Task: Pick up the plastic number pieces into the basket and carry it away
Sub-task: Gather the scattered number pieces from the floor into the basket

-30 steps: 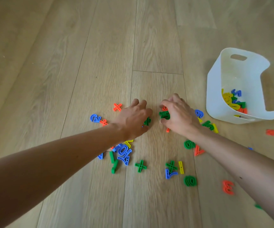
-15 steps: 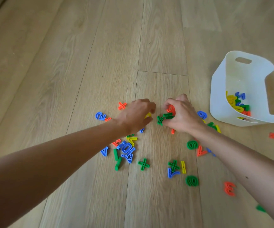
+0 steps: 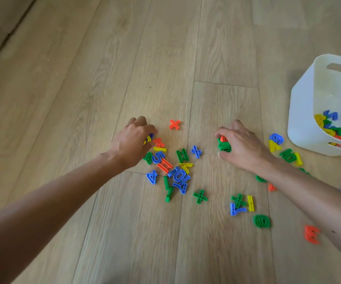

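Note:
Coloured plastic number pieces lie scattered on the wooden floor, with a dense cluster between my forearms. My left hand is curled over pieces at the cluster's left edge, fingers closed on a yellow piece and a blue one. My right hand grips a small stack of green and orange pieces just above the floor. The white basket stands at the right edge and holds several pieces. It is apart from both hands.
An orange cross lies alone beyond the cluster. More pieces sit near the basket and under my right forearm: a green zero, an orange three, a green plus. A floor edge runs along the far left.
My left hand has moved left, away from my right hand, onto pieces at the cluster's left edge. My right hand stays closed on its green and orange stack. The view has shifted left.

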A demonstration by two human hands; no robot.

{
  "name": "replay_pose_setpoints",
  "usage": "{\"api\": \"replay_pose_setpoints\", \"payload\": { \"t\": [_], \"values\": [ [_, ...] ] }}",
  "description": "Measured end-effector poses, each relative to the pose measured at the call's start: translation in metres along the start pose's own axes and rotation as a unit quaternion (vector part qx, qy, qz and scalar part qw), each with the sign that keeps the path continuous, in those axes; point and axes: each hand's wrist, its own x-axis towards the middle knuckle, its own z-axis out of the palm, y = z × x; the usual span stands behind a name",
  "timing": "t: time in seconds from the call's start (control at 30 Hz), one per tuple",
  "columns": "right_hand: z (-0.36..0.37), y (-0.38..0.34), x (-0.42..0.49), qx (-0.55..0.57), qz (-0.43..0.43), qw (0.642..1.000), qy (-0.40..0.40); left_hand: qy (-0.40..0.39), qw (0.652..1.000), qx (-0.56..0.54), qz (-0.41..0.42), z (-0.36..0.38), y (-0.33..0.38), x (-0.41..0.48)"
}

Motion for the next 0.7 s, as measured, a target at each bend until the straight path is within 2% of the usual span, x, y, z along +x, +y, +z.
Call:
{"api": "replay_pose_setpoints", "payload": {
  "t": [0.23, 0.43, 0.57, 0.7],
  "values": [
    [0.005, -0.005, -0.002, 0.044, -0.005, 0.999, 0.016, 0.0, 1.0, -0.001, -0.008, 0.002, -0.006, -0.003],
    [0.014, -0.023, -0.007, 0.092, -0.046, 0.994, 0.031, 0.024, 0.994, -0.106, -0.019, -0.002, -0.009, -0.006],
    [0.02, -0.031, -0.007, 0.095, -0.059, 0.993, 0.024, -0.011, 0.998, -0.052, 0.022, 0.006, -0.013, -0.013],
    [0.015, -0.045, -0.011, 0.147, -0.078, 0.985, 0.039, 0.034, 0.998, 0.017, 0.043, 0.012, -0.022, -0.022]
  ]
}}
